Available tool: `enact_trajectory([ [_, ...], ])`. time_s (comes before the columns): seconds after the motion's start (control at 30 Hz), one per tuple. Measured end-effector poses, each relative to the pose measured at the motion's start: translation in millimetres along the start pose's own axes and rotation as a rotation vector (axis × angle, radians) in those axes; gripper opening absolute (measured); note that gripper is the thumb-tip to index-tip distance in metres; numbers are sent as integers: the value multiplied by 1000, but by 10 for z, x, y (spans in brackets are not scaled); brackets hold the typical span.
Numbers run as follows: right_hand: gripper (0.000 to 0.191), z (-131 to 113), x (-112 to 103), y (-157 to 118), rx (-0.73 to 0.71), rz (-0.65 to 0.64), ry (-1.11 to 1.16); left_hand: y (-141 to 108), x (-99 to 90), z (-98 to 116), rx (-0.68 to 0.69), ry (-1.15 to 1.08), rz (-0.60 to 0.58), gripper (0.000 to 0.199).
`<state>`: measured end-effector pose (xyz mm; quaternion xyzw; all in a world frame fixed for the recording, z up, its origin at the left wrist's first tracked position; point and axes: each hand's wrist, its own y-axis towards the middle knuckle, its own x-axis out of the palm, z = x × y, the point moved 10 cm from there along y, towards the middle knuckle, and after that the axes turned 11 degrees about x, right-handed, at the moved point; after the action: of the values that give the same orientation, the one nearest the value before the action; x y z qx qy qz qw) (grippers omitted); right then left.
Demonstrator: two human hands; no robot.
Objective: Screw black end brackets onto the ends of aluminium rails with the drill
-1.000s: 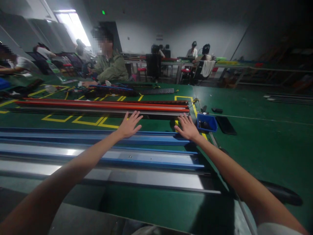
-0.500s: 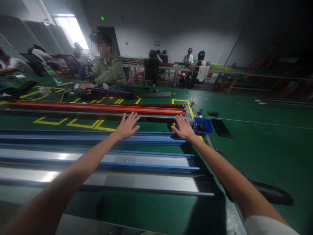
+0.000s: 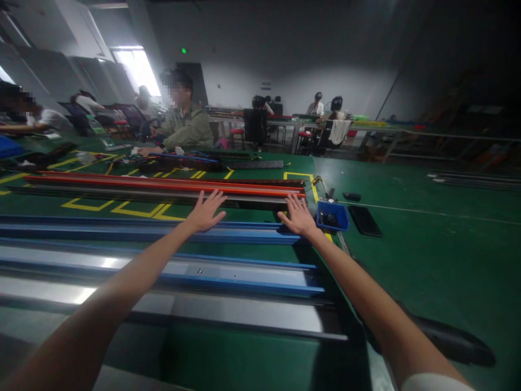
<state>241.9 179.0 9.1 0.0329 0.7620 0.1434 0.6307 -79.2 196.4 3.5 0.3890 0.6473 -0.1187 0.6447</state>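
Fingers [image 3: 213,200] spread near red rails [image 3: 163,182] running left to right.

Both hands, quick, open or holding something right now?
Left hand: open, fingers spread, holding nothing.
Right hand: open, fingers spread, holding nothing.

Your L forearm [image 3: 134,282] hides pt. of blue rails [image 3: 101,232], cut off at L edge. Contact under your L hand [image 3: 204,214], R hand [image 3: 300,218] unclear. Dark pcs [image 3: 329,219] in blue bin [image 3: 337,227] too sm. to ID.
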Motion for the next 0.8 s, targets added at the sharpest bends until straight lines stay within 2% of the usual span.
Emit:
enact_trajectory([
  [0.43,89,55,75,162,-6,-12,40,63,-6,-67,-21,-13,-15,68],
  [0.8,90,87,87,220,-6,15,56,244,61,-145,-6,-39,-21,68],
])
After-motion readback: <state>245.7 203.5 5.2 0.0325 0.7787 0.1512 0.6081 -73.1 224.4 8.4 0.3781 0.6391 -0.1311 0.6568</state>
